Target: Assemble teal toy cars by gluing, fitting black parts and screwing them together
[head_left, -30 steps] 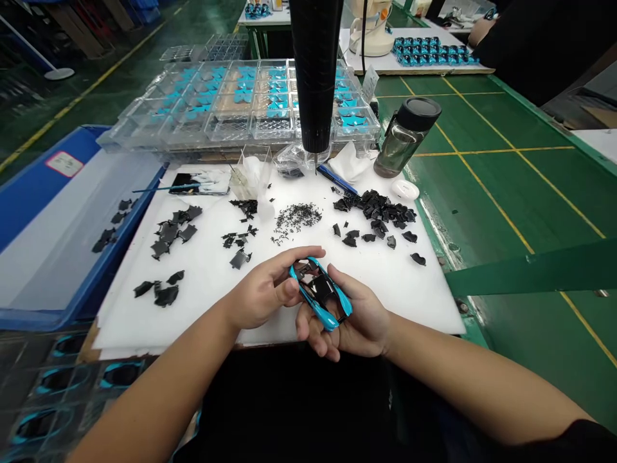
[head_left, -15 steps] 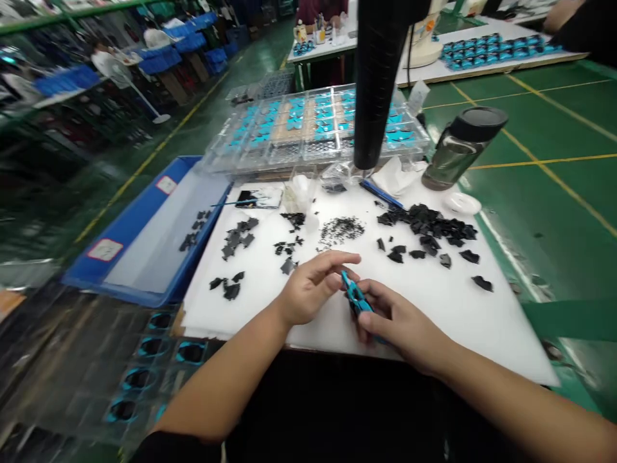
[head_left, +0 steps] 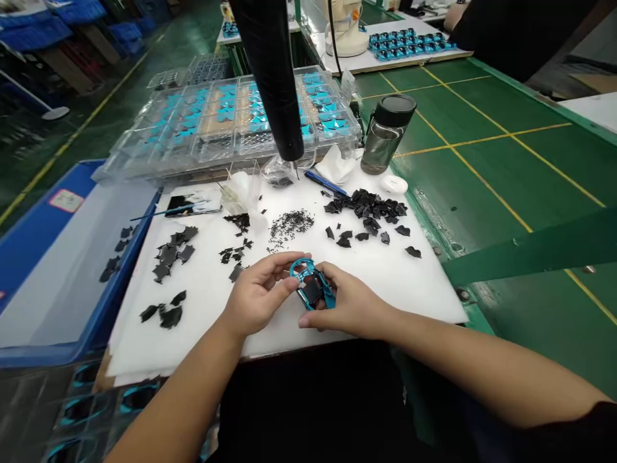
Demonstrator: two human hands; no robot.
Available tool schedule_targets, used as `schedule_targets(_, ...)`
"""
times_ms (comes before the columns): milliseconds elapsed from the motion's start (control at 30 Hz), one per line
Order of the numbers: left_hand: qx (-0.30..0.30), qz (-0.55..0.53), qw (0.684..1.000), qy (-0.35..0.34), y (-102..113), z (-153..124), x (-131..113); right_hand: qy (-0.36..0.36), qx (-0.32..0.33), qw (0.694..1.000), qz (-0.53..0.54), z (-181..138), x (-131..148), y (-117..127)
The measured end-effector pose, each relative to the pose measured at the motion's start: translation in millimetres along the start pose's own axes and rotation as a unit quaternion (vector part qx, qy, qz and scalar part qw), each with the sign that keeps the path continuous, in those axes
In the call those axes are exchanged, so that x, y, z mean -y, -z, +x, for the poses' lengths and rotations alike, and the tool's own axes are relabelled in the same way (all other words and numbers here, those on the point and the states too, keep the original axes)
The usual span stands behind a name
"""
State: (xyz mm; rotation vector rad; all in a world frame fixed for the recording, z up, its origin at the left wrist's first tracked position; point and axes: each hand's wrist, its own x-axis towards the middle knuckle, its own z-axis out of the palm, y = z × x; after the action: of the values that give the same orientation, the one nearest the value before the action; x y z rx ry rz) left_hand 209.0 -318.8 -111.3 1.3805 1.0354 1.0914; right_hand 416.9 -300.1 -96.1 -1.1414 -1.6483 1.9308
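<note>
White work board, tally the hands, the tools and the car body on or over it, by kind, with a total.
Hands: 2 (left hand, right hand)
Teal toy car body: 1
Hanging black electric screwdriver: 1
Thin blue-handled brush: 1
Blue pen-like tool: 1
Total: 6

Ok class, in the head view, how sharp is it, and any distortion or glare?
Head view: left hand, right hand and blue toy car look fairly sharp; the wide lens bends the edges; the clear plastic tray shows small glints.
</note>
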Motion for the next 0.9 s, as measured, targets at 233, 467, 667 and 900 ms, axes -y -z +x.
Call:
schedule_targets(233,-0.031,-0.022,0.999,-0.021,-3.1,2.6,-6.9,0.028,0.017,0.992,0.122,5.2,-8.3,-3.8)
schedule_targets(467,-0.010,-0.026,0.999,-0.024,-1.7,-1.0,-6.1,0.003,-0.031,0.997,0.070,4.2,-3.7,-4.3)
schedule_targets(667,-0.004,-0.018,0.999,-0.037,-0.7,-3.5,-6.2,-0.002,-0.033,0.995,0.090,3.1,-3.3,-3.8)
schedule_targets(900,-0.016,-0.011,0.999,-0.042,-0.5,-1.0,-5.8,-0.007,-0.006,0.993,0.118,4.9,-4.1,-3.1)
